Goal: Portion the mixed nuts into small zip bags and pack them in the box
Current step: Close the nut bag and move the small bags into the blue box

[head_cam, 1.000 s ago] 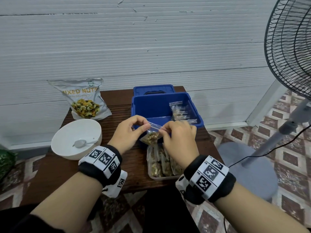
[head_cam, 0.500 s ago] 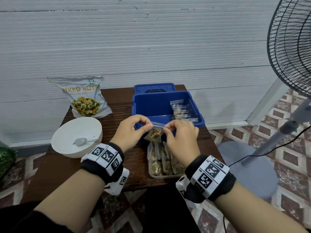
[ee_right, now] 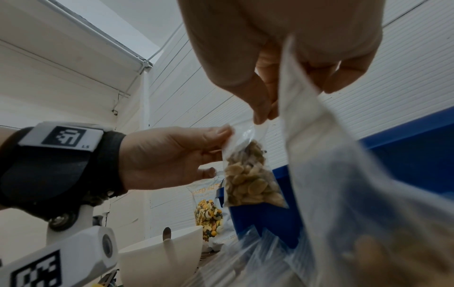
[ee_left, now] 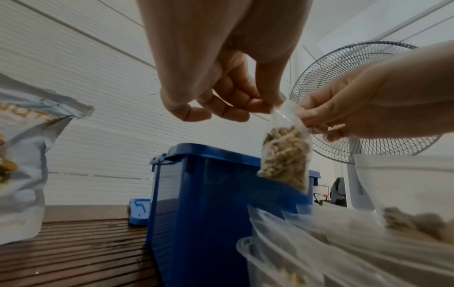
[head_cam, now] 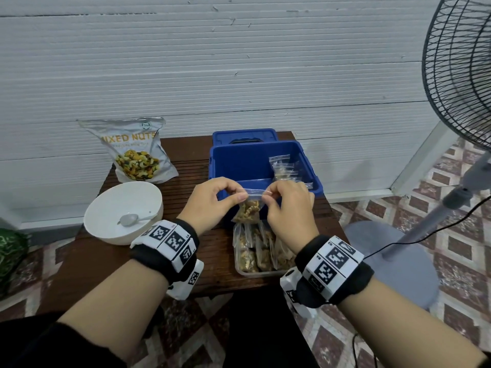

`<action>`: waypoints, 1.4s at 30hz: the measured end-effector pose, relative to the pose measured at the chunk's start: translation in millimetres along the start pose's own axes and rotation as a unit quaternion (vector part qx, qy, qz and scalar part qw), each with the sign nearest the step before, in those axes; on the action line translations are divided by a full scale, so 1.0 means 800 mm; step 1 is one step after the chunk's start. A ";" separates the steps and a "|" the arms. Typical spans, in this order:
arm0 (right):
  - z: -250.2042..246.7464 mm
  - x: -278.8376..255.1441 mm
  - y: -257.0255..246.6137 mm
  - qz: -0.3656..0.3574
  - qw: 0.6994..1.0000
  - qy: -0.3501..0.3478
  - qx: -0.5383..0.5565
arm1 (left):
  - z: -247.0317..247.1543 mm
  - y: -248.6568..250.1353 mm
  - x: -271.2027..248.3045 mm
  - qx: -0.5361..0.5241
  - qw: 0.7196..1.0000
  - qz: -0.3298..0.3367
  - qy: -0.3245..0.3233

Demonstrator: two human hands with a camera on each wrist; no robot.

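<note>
— What is seen nearest?

— A clear tray (head_cam: 261, 272) of filled zip bags is set at the near edge of the bench (head_cam: 87, 251), just in front of the blue box (head_cam: 239, 160). A white bowl (head_cam: 125, 208) with a spoon (head_cam: 128, 219) in it is placed to the left.

— And the hands?

— A small zip bag (head_cam: 248, 211) of mixed nuts is held up above the tray, in front of the box's near wall. Its top strip is pinched at the left end between thumb and fingertips of the left hand (head_cam: 210, 203), and at the right end by the right hand (head_cam: 289, 208). The other fingers of both are curled. The bag hangs free below the strip, touching nothing else.

— Farther back?

— Several zip bags (head_cam: 283, 168) are stood at the right side inside the box. The box lid (head_cam: 244, 135) is laid behind it. The mixed nuts pouch (head_cam: 135, 150) is leaned against the wall (head_cam: 239, 75) at the back left. A standing fan (head_cam: 462, 75) is seen on the right, off the bench.
</note>
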State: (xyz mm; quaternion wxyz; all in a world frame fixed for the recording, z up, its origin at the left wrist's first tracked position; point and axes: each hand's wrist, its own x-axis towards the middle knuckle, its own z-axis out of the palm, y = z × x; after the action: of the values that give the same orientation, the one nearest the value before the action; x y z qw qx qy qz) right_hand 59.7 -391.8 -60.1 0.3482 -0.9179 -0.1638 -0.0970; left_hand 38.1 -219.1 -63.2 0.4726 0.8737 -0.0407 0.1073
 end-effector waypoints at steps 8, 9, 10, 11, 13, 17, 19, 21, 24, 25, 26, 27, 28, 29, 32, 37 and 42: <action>-0.002 -0.001 0.004 -0.024 1.000 0.000 0.018 | 0.002 0.003 -0.002 0.005 0.999 0.034 -0.013; -0.003 -0.001 0.004 -0.025 0.999 -0.002 0.023 | 0.003 0.002 -0.001 0.014 0.999 0.038 -0.014; -0.003 -0.002 0.003 -0.026 0.999 -0.005 0.031 | 0.003 0.001 -0.001 0.024 0.999 0.042 -0.018; -0.004 -0.002 0.003 -0.027 0.999 -0.010 0.036 | 0.003 0.000 0.000 0.033 0.998 0.043 -0.023; -0.004 -0.003 0.002 -0.036 0.998 -0.026 0.037 | 0.005 0.001 0.000 0.044 0.997 0.048 -0.030; -0.007 0.002 0.002 -0.049 0.998 -0.025 0.032 | 0.004 0.006 0.000 0.008 0.999 0.028 -0.031; -0.010 0.004 0.002 -0.050 0.998 -0.028 0.031 | 0.001 0.005 -0.001 0.000 0.999 0.010 -0.031; -0.012 0.006 0.003 -0.054 0.997 -0.046 0.029 | -0.002 0.002 -0.001 -0.008 1.000 0.003 -0.022; -0.018 0.011 -0.001 -0.066 0.994 -0.091 0.004 | -0.005 0.004 0.001 -0.035 0.999 0.008 0.002; -0.021 0.015 -0.003 -0.073 0.992 -0.103 -0.009 | -0.006 0.005 0.003 -0.044 0.999 0.008 0.009; -0.025 0.019 -0.007 -0.081 0.990 -0.112 -0.017 | -0.007 0.007 0.005 -0.056 0.998 0.004 0.013; -0.029 0.027 -0.011 -0.084 0.989 -0.120 -0.021 | -0.009 0.008 0.007 -0.072 0.997 -0.003 0.016; -0.033 0.035 -0.014 -0.086 0.988 -0.128 -0.021 | -0.012 0.008 0.009 -0.094 0.995 -0.010 0.017; -0.039 0.044 -0.017 -0.087 0.987 -0.134 -0.021 | -0.016 0.009 0.011 -0.121 0.992 -0.015 0.018; -0.061 0.081 -0.029 -0.090 0.987 -0.133 -0.009 | -0.031 0.006 0.021 -0.185 0.981 -0.038 0.043; -0.099 0.159 -0.053 -0.085 0.973 -0.204 -0.061 | -0.051 -0.031 0.050 -0.137 0.975 -0.129 0.116; -0.068 0.224 -0.057 -0.073 0.937 -0.296 -0.171 | -0.047 -0.069 0.076 -0.057 0.975 -0.181 0.118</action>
State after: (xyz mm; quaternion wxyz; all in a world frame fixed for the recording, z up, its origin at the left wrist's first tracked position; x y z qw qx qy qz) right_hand 205.4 -354.9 60.1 0.1134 -0.9364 -0.3068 0.1269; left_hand 101.5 -156.1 -74.5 0.5346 0.8194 0.1687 0.1198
